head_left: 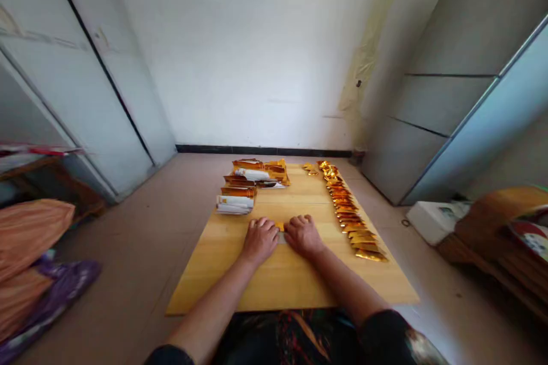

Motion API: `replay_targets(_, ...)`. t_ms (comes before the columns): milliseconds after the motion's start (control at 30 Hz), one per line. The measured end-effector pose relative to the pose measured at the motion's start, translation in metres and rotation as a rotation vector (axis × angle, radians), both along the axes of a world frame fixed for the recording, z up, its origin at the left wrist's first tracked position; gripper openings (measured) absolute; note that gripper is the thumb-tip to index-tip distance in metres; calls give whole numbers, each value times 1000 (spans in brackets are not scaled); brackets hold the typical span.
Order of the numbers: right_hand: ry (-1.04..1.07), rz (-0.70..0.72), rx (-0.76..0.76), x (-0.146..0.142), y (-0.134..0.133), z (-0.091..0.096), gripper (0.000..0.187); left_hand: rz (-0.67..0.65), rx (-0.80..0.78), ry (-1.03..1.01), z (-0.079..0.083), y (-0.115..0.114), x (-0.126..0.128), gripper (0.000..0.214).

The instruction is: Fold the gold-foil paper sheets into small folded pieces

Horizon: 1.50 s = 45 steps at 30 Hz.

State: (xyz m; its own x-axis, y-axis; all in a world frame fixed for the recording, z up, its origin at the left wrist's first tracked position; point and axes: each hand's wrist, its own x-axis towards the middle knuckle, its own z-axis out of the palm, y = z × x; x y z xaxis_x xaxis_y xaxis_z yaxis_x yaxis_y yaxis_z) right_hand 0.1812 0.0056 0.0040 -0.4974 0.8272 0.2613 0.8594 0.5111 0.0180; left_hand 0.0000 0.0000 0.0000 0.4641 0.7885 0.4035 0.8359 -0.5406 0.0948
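With my left hand [260,238] at nine o'clock and right hand [303,235] at three, fingers [264,221] holding the small gold foil piece [279,226], I'd best press evenly onto the tabletop [291,282].

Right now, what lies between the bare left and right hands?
The head view shows a flat gold strip and a grey patch nearer the person, over the yellow wooden board.

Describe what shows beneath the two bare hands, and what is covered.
Between the bare left hand and bare right hand, a small golden piece and a flat greyish piece show on the yellow wooden tabletop. Whatever lies directly under the hands is covered.
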Motion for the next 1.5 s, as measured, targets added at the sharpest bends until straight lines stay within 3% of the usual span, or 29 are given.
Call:
replay_targets(467,184,101,8,52,-18,3,22,-60,-48,-23,-3,4,3,12)
replay_targets(633,309,161,25,49,-7,-5,34,-85,-74,8,-5,7,1,13)
replay_targets(800,263,239,-59,41,-8,-8,26,-100,-96,49,-2,6,2,17)
replay_targets(967,216,197,-67,39,-13,-4,24,-105,-94,91,-1,6,5,22)
replay_targets(1233,158,124,-79,32,-14,0,17,-198,-85,61,-16,14,5,22)
replay_targets(1500,85,89,-43,33,-19,-1,18,-96,-155,126,-11,7,5,25)
